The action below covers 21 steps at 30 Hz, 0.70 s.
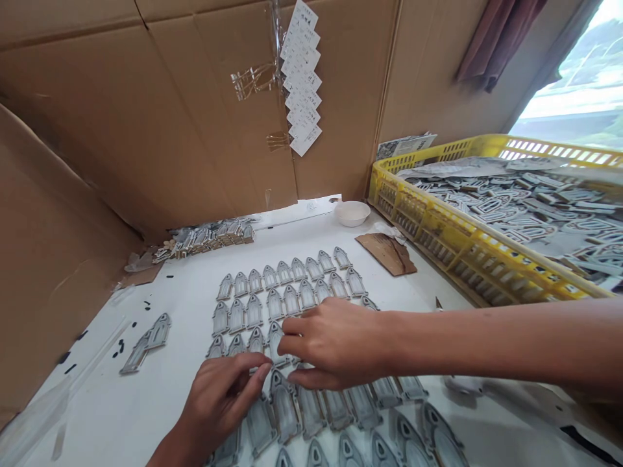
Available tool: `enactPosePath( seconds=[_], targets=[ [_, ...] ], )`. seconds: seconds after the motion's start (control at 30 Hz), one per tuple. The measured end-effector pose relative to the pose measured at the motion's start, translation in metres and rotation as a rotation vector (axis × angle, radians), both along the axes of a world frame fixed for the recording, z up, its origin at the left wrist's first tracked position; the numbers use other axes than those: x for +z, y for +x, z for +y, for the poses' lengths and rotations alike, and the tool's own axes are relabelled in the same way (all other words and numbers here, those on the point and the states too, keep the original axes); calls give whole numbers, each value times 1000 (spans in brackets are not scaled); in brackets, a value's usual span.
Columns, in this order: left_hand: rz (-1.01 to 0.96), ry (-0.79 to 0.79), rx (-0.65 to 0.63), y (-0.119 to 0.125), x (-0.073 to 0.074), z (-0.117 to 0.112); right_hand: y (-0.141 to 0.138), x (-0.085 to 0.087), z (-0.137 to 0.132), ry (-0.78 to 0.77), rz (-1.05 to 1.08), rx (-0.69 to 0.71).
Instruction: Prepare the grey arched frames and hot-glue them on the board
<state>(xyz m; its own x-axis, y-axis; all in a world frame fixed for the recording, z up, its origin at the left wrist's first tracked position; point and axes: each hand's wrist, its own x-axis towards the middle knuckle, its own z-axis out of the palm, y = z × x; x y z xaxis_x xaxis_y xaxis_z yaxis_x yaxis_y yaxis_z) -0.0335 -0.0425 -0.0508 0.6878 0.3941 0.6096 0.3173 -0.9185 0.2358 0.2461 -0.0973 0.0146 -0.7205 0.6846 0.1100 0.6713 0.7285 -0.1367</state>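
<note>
Several grey arch-shaped window pieces point(285, 292) lie in neat rows on a white table point(146, 402). My left hand point(221, 399) comes in from the bottom, its fingers pinched together on the tip of one grey piece point(283, 405) in a near row. My right hand point(331, 344) reaches in from the right across the rows, fingers curled down and pressing on pieces in the middle row. The two hands nearly touch at their fingertips. What lies beneath my right palm is hidden.
A yellow slatted crate point(467, 246) full of grey pieces stands at the right. A small white bowl point(352, 213), a cardboard scrap point(387, 253) and a stacked row of pieces point(204, 237) sit at the back. Two loose pieces point(146, 342) lie left. Cardboard walls surround the table.
</note>
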Motion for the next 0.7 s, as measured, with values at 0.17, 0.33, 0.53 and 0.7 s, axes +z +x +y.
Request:
enactPosePath(
  seconds=[0.17, 0.33, 0.53, 0.7],
  targets=[
    [29, -3, -48, 0, 2, 2, 1, -4, -2, -54, -143, 54],
    [35, -40, -96, 3, 5, 1, 3, -10, 0, -37, -151, 44],
    [93, -62, -38, 4, 6, 0, 12, -8, 10, 23, -214, 18],
    [160, -96, -9, 8, 5, 3, 17, -9, 18, 18, -219, -43]
  ],
)
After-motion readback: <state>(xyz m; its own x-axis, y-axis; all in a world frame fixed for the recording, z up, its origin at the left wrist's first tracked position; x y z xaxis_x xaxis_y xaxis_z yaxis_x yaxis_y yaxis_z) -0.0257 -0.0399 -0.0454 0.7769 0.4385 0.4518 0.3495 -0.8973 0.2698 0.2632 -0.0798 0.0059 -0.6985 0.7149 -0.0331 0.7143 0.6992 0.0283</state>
